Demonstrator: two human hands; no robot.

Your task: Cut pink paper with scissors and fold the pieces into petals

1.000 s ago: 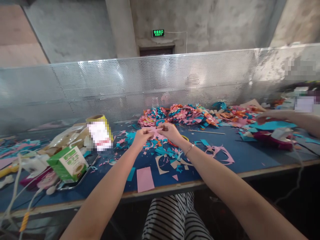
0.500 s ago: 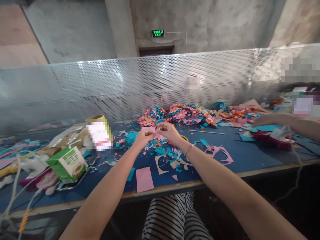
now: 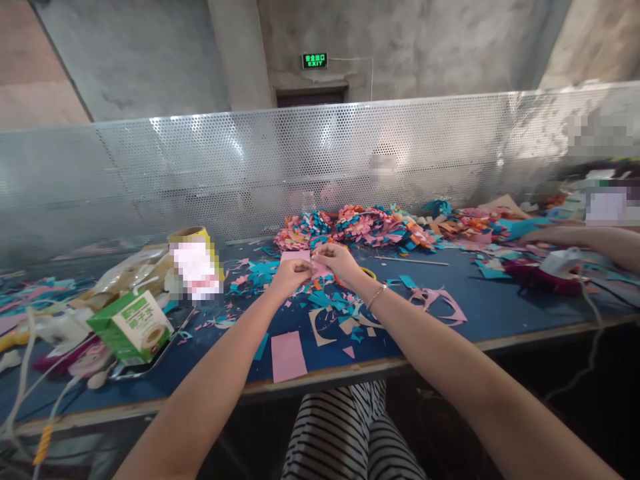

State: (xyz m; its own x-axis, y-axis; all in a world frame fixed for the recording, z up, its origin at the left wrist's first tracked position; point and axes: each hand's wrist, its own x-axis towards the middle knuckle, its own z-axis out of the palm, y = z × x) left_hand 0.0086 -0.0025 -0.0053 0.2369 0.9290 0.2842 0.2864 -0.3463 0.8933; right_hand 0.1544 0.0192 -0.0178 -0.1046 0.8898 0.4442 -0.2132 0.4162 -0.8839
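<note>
My left hand (image 3: 293, 275) is closed in a pinch on a small pink paper piece (image 3: 320, 268) above the middle of the blue table. From the other side my right hand (image 3: 340, 261), with a bracelet at the wrist, pinches the same piece. Its exact shape is partly hidden by my fingers. Just behind my left hand is a pink paper sheet (image 3: 294, 255). Blue, pink and orange paper scraps (image 3: 325, 300) are scattered around and below both hands. Something with yellow and red loops (image 3: 369, 274) shows partly behind my right wrist.
Bunched paper flowers (image 3: 360, 227) lie along the perforated metal screen (image 3: 280, 160). A pink rectangle (image 3: 289, 357) rests near the front edge. To the left stand a green carton (image 3: 133, 327) on a tray and a yellow tub (image 3: 213, 253). Another person's arm (image 3: 585, 235) reaches in from the right.
My hands stay nearly in place, the pink piece still between them. The view has shifted slightly. At the right, the other person's arm has moved a little to the right.
</note>
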